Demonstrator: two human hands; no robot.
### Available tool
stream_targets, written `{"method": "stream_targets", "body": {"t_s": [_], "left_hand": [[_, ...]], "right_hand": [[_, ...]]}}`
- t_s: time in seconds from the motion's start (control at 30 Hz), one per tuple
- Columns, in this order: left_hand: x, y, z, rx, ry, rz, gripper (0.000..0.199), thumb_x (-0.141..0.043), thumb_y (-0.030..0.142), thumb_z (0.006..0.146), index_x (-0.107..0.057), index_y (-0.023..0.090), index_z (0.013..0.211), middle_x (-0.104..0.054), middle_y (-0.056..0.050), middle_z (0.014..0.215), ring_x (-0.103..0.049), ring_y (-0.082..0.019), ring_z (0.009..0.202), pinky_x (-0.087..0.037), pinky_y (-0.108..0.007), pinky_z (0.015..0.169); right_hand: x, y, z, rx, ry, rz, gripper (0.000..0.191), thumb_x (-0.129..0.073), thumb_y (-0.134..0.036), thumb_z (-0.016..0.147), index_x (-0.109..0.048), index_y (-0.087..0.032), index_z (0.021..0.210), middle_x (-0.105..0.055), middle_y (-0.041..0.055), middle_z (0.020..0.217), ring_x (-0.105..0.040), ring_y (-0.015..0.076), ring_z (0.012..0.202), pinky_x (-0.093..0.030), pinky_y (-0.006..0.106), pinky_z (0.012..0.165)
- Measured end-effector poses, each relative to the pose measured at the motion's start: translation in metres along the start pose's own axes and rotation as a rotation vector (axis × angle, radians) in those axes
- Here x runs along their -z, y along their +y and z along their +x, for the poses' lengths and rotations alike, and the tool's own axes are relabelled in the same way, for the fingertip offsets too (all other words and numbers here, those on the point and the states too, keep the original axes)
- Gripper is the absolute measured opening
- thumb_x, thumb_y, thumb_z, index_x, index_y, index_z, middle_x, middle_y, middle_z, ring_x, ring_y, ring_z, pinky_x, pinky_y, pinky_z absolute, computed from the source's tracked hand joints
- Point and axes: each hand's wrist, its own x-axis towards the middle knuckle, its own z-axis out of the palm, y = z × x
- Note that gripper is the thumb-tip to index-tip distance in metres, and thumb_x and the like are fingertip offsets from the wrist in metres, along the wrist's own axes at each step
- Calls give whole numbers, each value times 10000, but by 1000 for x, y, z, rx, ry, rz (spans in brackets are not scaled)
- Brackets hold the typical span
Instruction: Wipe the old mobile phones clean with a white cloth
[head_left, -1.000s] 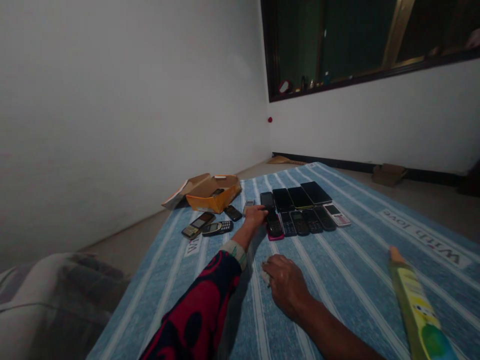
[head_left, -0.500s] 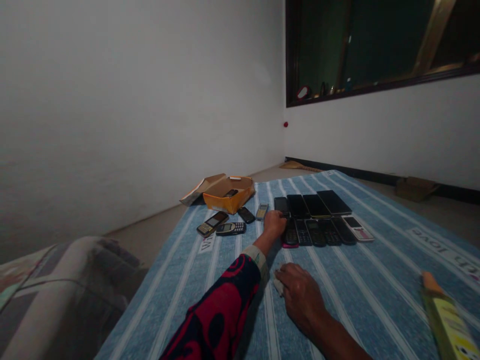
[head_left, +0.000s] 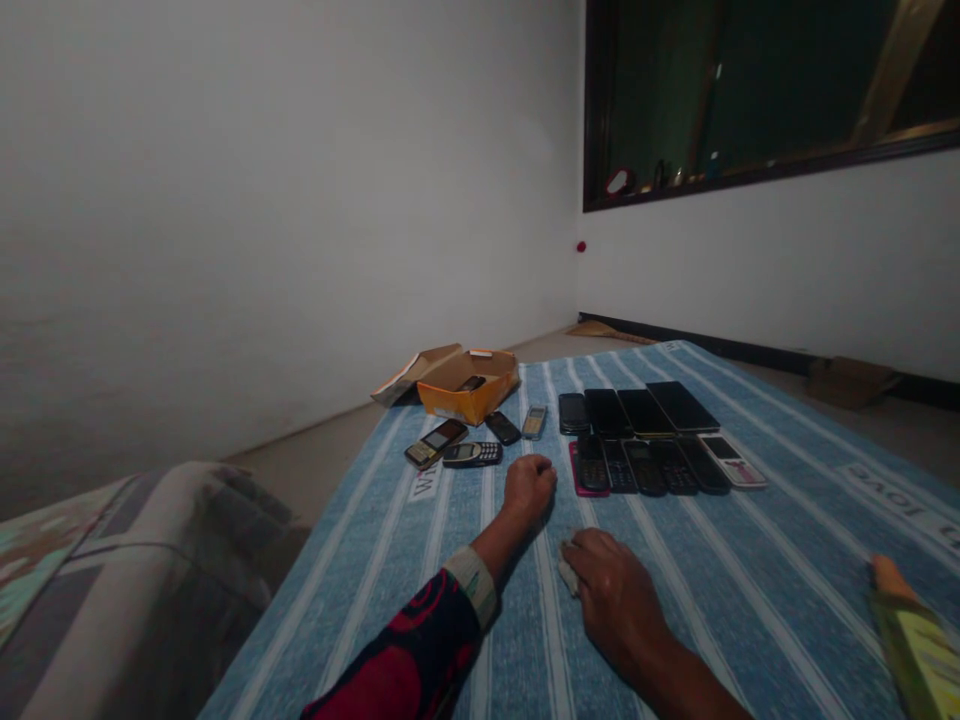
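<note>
My left hand (head_left: 530,487) rests over the striped blue cloth (head_left: 517,620), its fingers curled together; nothing shows in them. It is left of a phone in a pink case (head_left: 592,470), not touching it. My right hand (head_left: 611,580) lies nearer, closed on a small pale cloth (head_left: 570,570) that sticks out at its left side. Beyond the hands, several phones lie in two rows, with large black ones (head_left: 681,407) at the back and keypad phones (head_left: 645,468) in front. A small silver phone (head_left: 535,422) lies apart, left of the rows.
An open orange box (head_left: 469,400) with a phone inside stands at the back left. Near it lie a dark phone (head_left: 503,428), a gold-keyed phone (head_left: 436,443) and a keypad phone (head_left: 472,454). A yellow-green object (head_left: 919,650) is at the right edge.
My left hand has pulled back toward me and left, away from the back-row phone at the left end. My right hand keeps its place on the cloth. The view has shifted slightly.
</note>
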Motion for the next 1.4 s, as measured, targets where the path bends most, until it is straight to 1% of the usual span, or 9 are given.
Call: {"method": "stream_targets", "body": {"t_s": [0.27, 0.43, 0.57, 0.63, 0.9, 1.0, 1.1, 1.17, 1.4], "left_hand": [[21, -9, -64, -75, -91, -90, 152, -573, 212, 714, -718, 166, 719, -674, -31, 734, -621, -192, 771, -478, -280, 726], [35, -12, -104, -60, -276, -336, 102, -613, 215, 678, -674, 150, 726, -582, 9, 656, -526, -140, 650, -417, -248, 615], [41, -13, -118, -35, -470, -541, 196, -695, 219, 632, -635, 145, 803, -497, 55, 622, -406, -76, 546, -309, -205, 506], [41, -13, -121, -6, -510, -633, 242, -737, 230, 607, -615, 142, 797, -480, 63, 613, -377, -59, 523, -274, -195, 479], [32, -7, -130, 138, -441, -835, 417, -797, 310, 594, -548, 162, 894, -507, 86, 560, -397, -43, 432, -310, -182, 434], [31, -7, -131, 193, -402, -832, 492, -802, 277, 566, -518, 178, 955, -575, 62, 657, -466, -58, 466, -323, -167, 408], [31, -6, -132, 237, -445, -867, 452, -777, 247, 545, -531, 166, 915, -652, -6, 803, -575, -104, 570, -409, -180, 424], [30, -5, -133, 266, -459, -884, 388, -744, 199, 534, -545, 148, 863, -670, -23, 776, -597, -114, 578, -441, -189, 443], [24, -3, -134, 343, -291, -881, 262, -668, 143, 507, -544, 143, 738, -667, -15, 612, -612, -129, 485, -443, -190, 408]], "right_hand": [[-6, -4, -8, 71, 22, -26, 316, -454, 30, 778, -676, -181, 853, -639, 78, 867, -556, 227, 841, -421, 341, 753], [-7, -3, -8, 21, 73, 266, 388, -393, -13, 800, -719, -208, 881, -677, 87, 897, -612, 219, 860, -497, 347, 776], [-1, -7, -7, -121, 116, 548, 429, -410, -55, 719, -760, -233, 893, -718, 75, 968, -666, 217, 933, -532, 366, 861], [1, -10, -6, -193, 124, 666, 409, -432, -93, 693, -776, -243, 855, -730, 69, 948, -681, 223, 924, -541, 370, 861], [14, -19, -1, -450, 137, 986, 178, -631, -274, 672, -794, -238, 736, -746, 88, 881, -699, 246, 839, -560, 337, 773], [18, -23, 0, -498, 137, 1023, 146, -660, -296, 668, -784, -225, 702, -746, 95, 892, -699, 252, 829, -560, 329, 743], [17, -25, -1, -481, 134, 1049, 124, -660, -284, 670, -766, -221, 663, -741, 94, 880, -697, 245, 793, -561, 313, 689], [14, -26, -3, -440, 149, 1042, 131, -638, -261, 679, -762, -225, 658, -738, 92, 885, -695, 241, 801, -560, 303, 676], [13, -22, -9, -288, 70, 897, 225, -580, -244, 784, -794, -252, 852, -726, 98, 1034, -670, 247, 992, -532, 339, 868]]}}
